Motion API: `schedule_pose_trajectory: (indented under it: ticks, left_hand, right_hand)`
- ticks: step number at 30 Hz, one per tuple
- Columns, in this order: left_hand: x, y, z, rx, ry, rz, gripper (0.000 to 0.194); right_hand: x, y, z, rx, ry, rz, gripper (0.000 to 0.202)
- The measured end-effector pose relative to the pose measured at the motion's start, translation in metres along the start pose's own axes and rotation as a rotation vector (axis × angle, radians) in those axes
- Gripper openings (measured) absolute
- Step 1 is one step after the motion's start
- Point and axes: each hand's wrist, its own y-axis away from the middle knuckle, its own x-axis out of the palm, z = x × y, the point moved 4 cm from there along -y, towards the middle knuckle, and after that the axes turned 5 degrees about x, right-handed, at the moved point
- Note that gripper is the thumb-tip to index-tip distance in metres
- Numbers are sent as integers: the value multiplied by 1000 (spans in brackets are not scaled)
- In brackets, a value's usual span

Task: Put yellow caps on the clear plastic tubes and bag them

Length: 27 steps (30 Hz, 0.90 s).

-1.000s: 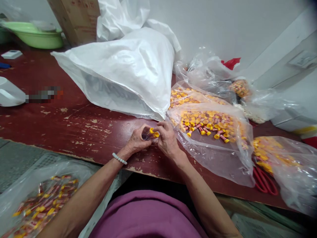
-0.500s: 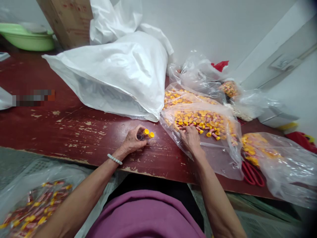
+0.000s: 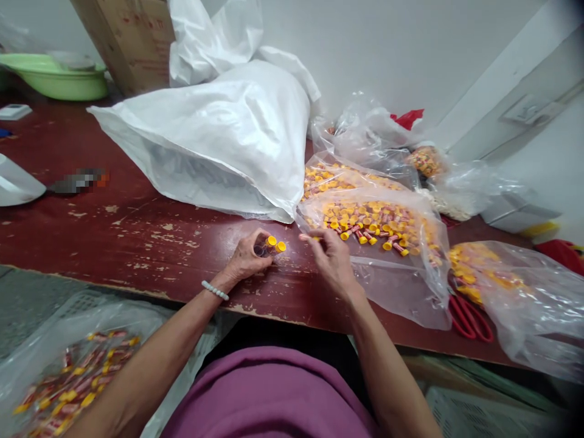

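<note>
My left hand [image 3: 250, 255] is closed around a few small clear tubes, with two yellow caps [image 3: 276, 244] showing at their ends, just above the red table [image 3: 201, 255]. To its right, my right hand [image 3: 331, 258] pinches a small red piece with a yellow cap [image 3: 310, 237] between thumb and fingers. Behind that hand lies an open clear bag [image 3: 392, 289] of yellow-capped red pieces [image 3: 360, 219]. A big white sack [image 3: 228, 121] with clear tubes in its mouth lies behind my left hand.
Red scissors [image 3: 472, 316] and another bag of yellow pieces [image 3: 488, 274] lie at right. A green basin [image 3: 77, 82] and cardboard box [image 3: 137, 42] are back left. A bag of filled tubes [image 3: 77, 377] is below the table edge, lower left.
My right hand has moved left, away from the pile in the clear bag, with a small capped piece between its fingers. My left hand has hardly moved.
</note>
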Motion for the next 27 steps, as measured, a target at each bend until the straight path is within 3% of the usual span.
schedule_pose_trajectory:
  ticks: [2,5,8,11,17,19,23,27]
  left_hand:
    - [-1,0,-2,24,-17,10,32]
    - [-2,-1,-4,50,-25,26,30]
    - [-1,-1,-3,51,-9,37,30]
    - [0,-1,1,40,-3,30,33]
    - [-2,-1,-2,24,0,43,29]
    - [-2,-1,-3,29,17,40,27]
    - [0,-1,0,24,2,17,28]
    - [3,-1,0,-2,20,-6,31]
  right_hand:
    - [19,6,30,-159,-11,89,14]
    - [41,11,50,-275,69,160,17]
    - [49,13,50,-316,48,175,26]
    - [46,14,43,-290,15,99,29]
    - [64,27,38,-296,361,139,31]
    - [67,28,38,-297,375,154,32]
    - [42,10,19,-281,220,60,34]
    - [-7,-24,-44,39,370,-191,23]
